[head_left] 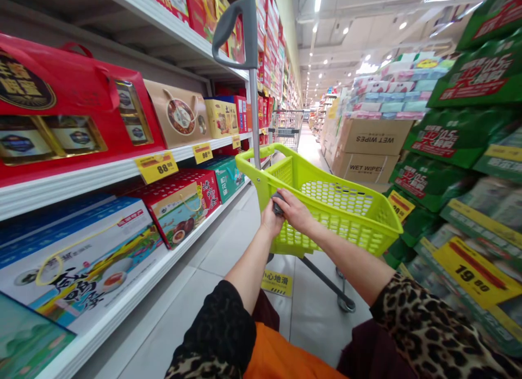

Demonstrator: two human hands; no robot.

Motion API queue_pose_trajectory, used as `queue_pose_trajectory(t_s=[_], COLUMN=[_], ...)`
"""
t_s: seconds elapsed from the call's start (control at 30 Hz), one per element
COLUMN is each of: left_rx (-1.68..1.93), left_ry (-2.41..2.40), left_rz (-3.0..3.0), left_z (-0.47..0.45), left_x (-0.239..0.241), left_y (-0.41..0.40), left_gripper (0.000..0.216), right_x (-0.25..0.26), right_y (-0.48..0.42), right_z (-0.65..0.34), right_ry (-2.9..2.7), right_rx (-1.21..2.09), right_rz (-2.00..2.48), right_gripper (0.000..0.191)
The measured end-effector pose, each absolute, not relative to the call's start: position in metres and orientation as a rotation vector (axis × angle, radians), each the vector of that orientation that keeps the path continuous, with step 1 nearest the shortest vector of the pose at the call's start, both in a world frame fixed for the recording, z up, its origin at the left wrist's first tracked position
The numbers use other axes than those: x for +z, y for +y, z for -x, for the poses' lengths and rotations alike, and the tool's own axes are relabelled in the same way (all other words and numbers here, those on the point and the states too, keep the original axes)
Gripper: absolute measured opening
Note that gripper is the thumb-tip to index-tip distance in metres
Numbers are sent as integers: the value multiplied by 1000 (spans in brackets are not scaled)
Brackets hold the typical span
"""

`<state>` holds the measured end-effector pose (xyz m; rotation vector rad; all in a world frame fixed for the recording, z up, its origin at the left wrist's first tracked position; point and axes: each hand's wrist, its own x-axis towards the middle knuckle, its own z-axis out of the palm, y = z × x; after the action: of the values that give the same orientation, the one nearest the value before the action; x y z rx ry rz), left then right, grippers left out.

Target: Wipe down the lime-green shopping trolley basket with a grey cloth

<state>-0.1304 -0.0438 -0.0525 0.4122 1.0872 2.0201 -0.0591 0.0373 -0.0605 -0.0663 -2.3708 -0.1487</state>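
Observation:
A lime-green shopping cart (338,202) stands turned sideways in front of me, its lattice basket showing nothing inside. My left hand (271,220) is closed round a dark grey handle (278,203) at the cart's near side. Right beside it, my right hand (297,209) wraps the same handle from the other side, the fingers of both hands close together. A second grey loop handle (249,33) rises on a metal pole (253,107) at the cart's left end. Below the basket, a dark leg with a caster wheel (346,303) reaches the floor.
Shelves with boxed gifts, such as a red gift box (81,107) and a white-blue box (89,259), line the left. Stacked green packs (440,134) and wet wipes cartons (367,145) flank the right. Another cart (285,126) stands farther down the aisle. A yellow floor sign (277,283) lies below.

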Motion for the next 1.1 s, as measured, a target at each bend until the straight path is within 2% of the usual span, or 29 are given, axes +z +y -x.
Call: queue_pose_trajectory(t_s=[0.1,0.2,0.37,0.53,0.63,0.67,0.73,0.8,0.87,1.0,1.1], left_rx=[1843,1729,1649,1745,1795,1703,1305,868,594,403,328], left_ry=[880,936,1097,1334,1982,2267,2731,2929,2992,3008,2961], left_rz=[-445,-432,-429,-562,-756,-875,-1180,-1439,-1563,-1655,-1695], left_z=[129,139,160,178,188,191,196,198,196,189,186], left_x=[-54,-56,-60,-66,-76,-81,-89,-96,-103,-116,-123], left_y=[-51,-62,-77,-76,-76,-78,-83,-87,-90,-89,-88], left_gripper=[57,68,72,66,43,41,56,68,70,69,69], right_x=[-62,-65,-60,-35,-21,-20,-23,-35,-55,-99,-106], right_y=[35,34,38,44,48,50,53,55,58,58,55], right_z=[57,51,61,89,99,101,102,100,95,80,74], right_ry=[-2390,-2511,-2555,-2517,-2444,-2435,-2450,-2479,-2500,-2587,-2640], right_rx=[-176,-268,-443,-434,-456,-472,-502,-518,-517,-524,-517], right_rz=[54,-63,-178,-264,-226,-215,-215,-228,-236,-276,-270], right_gripper=[49,61,45,35,37,38,38,38,38,35,34])
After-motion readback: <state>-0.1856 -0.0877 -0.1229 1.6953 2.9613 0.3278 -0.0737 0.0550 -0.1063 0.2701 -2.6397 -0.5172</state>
